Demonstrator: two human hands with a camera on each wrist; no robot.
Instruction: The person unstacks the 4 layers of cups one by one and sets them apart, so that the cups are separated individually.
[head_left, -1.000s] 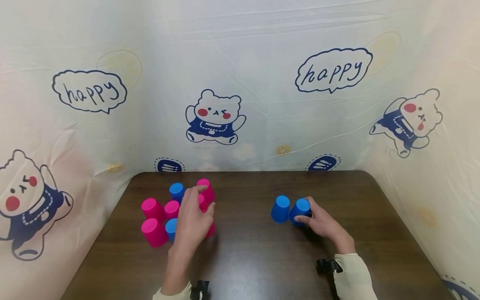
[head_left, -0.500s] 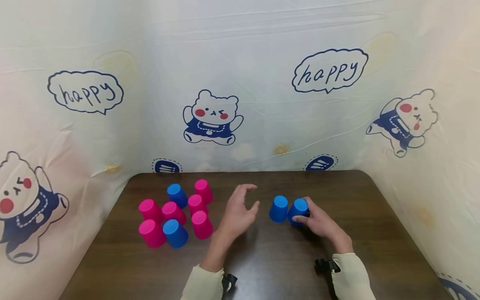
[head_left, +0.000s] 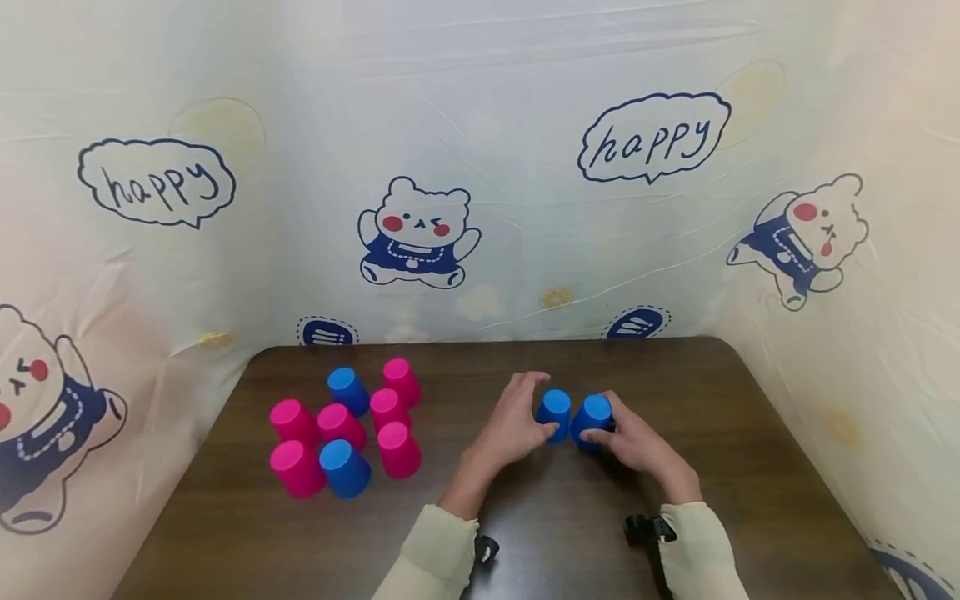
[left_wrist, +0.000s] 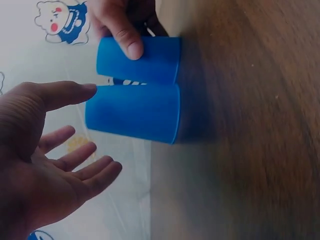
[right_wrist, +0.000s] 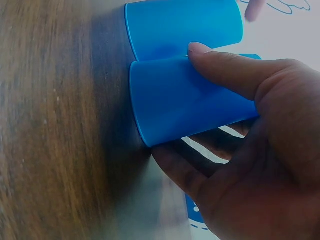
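Observation:
Two blue cups stand upside down side by side on the brown table. My right hand grips the right blue cup, thumb on its near side and fingers round the far side. Beside the left blue cup is my left hand, its fingers spread apart. In the left wrist view the left thumb tip meets or overlaps this cup's upper edge, while the other fingers hang clear of it. Whether the thumb touches the cup, I cannot tell.
On the table's left side is a loose group of several upside-down cups, pink cups with a front blue cup and a back blue cup among them. Behind the table hangs a printed white curtain.
My left hand has left the cup group and moved right to the left blue cup, its fingers spread. My right hand keeps its hold on the right blue cup. The view has shifted slightly.

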